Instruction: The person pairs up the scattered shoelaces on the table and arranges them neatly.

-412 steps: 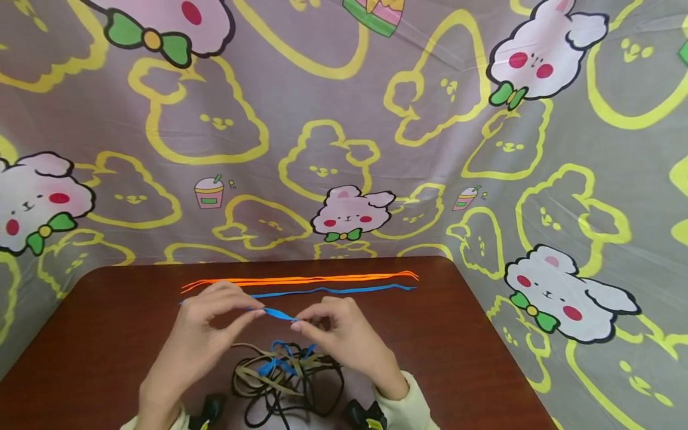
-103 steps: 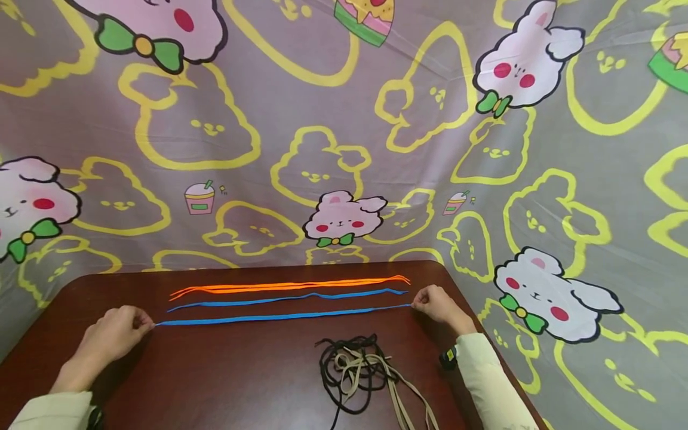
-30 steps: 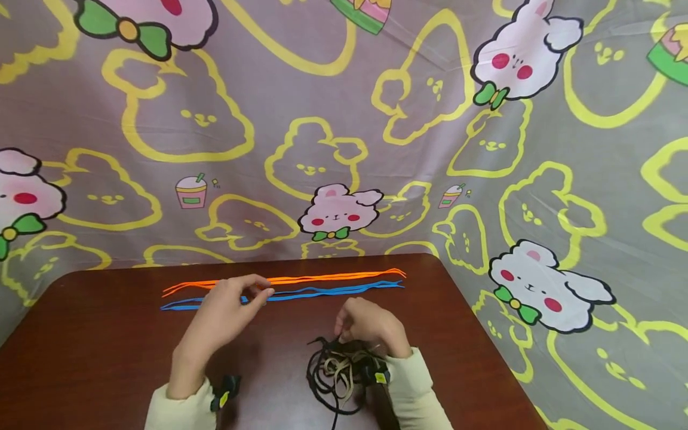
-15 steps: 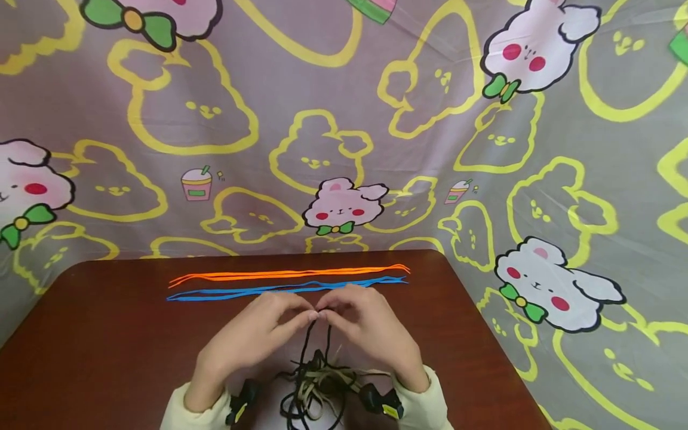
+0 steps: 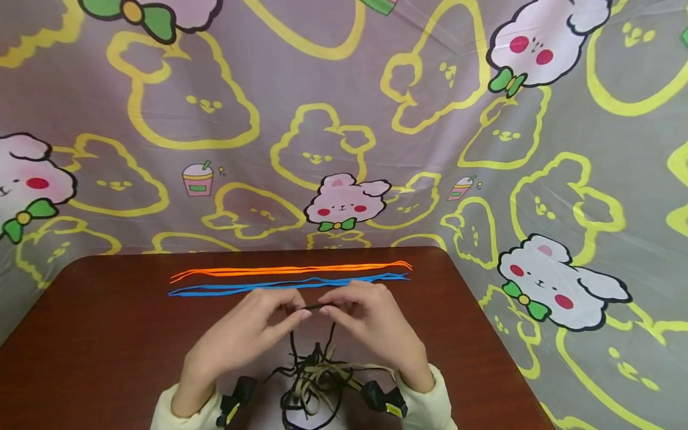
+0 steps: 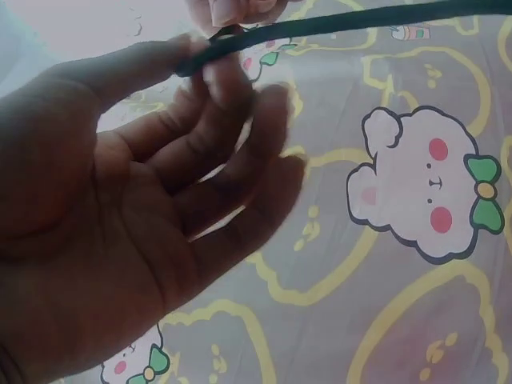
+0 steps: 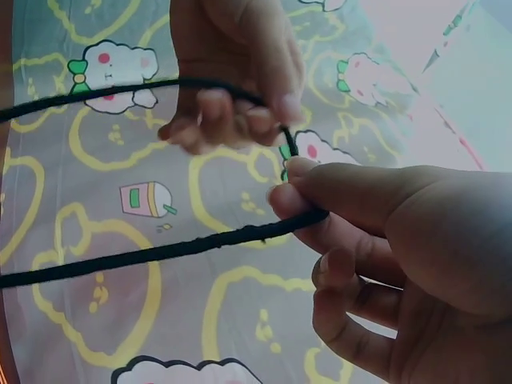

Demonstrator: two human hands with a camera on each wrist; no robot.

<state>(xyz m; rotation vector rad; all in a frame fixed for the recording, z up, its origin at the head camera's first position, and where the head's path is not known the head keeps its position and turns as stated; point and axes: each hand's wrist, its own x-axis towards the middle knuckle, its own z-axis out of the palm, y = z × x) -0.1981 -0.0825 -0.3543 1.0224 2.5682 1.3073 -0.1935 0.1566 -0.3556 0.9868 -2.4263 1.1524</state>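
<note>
Over the middle of the table, my left hand point(image 5: 244, 334) and right hand point(image 5: 378, 328) pinch a black shoelace point(image 5: 313, 307) between thumb and fingers. A short stretch spans the small gap between the hands, and both sides hang down toward a tangled pile of black and tan shoelaces point(image 5: 314, 382). In the left wrist view, the black shoelace point(image 6: 344, 24) runs off to the right from the left hand's fingertips. From the right wrist, the shoelace point(image 7: 184, 244) is seen passing through the right thumb and forefinger. Its ends cannot be told apart within the pile.
Orange shoelaces point(image 5: 290, 270) lie stretched out side by side near the table's far edge. Blue shoelaces point(image 5: 226, 289) lie parallel just in front of them. A patterned cloth point(image 5: 333, 137) rises behind the dark brown table point(image 5: 107, 334) and along its right side.
A blue shoelace, earlier held and stretched out, now lies beside the other blue one. My hands moved to the pile, lifted a black shoelace and have since drawn slightly apart along it.
</note>
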